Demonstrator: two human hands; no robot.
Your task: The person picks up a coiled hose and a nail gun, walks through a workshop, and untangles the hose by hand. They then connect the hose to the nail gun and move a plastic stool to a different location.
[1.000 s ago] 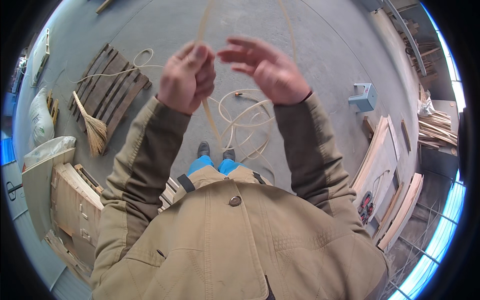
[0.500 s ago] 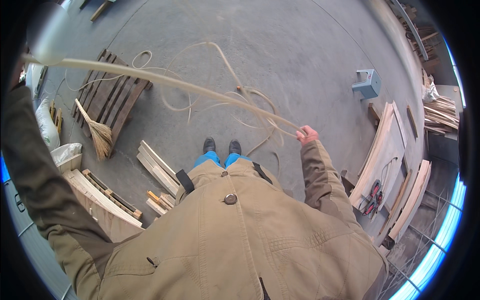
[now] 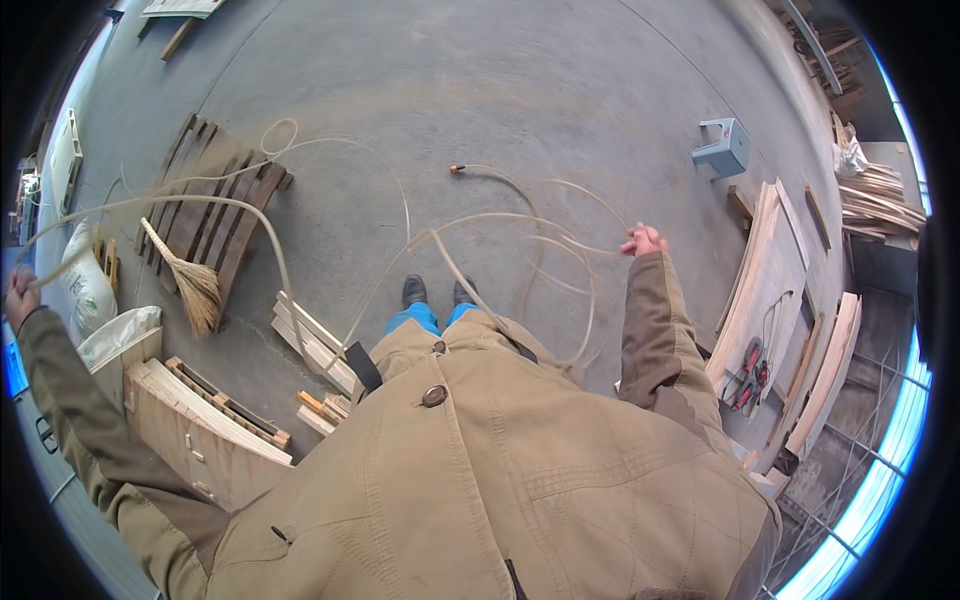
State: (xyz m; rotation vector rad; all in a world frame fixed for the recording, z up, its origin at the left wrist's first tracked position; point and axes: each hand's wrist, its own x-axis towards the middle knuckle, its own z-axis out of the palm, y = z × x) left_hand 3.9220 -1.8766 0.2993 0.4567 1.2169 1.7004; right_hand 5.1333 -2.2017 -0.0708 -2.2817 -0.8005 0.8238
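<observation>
A long pale translucent hose (image 3: pixel 180 197) stretches in loose loops in front of me. At the far left edge, my left hand (image 3: pixel 22 298) is raised and closed around one part of it. My right hand (image 3: pixel 645 240), out to the right, has its fingers curled on another stretch of the hose. Between the hands the hose sags toward my feet, some loops hanging and some lying on the floor. One hose end carries an orange connector (image 3: pixel 458 169), resting on the concrete ahead of my shoes (image 3: pixel 416 291).
A slatted wooden pallet (image 3: pixel 215 190) with a straw broom (image 3: pixel 195 285) against it stands left. Near it are a white sack (image 3: pixel 90 275) and a plywood box (image 3: pixel 205 450). At right are a blue-grey stool (image 3: pixel 722 148), long boards (image 3: pixel 755 280) and red-handled tools (image 3: pixel 748 380).
My left hand has come down from the upper left, and the taut hose between my hands has gone slack into loops. My right hand has shifted slightly right and up.
</observation>
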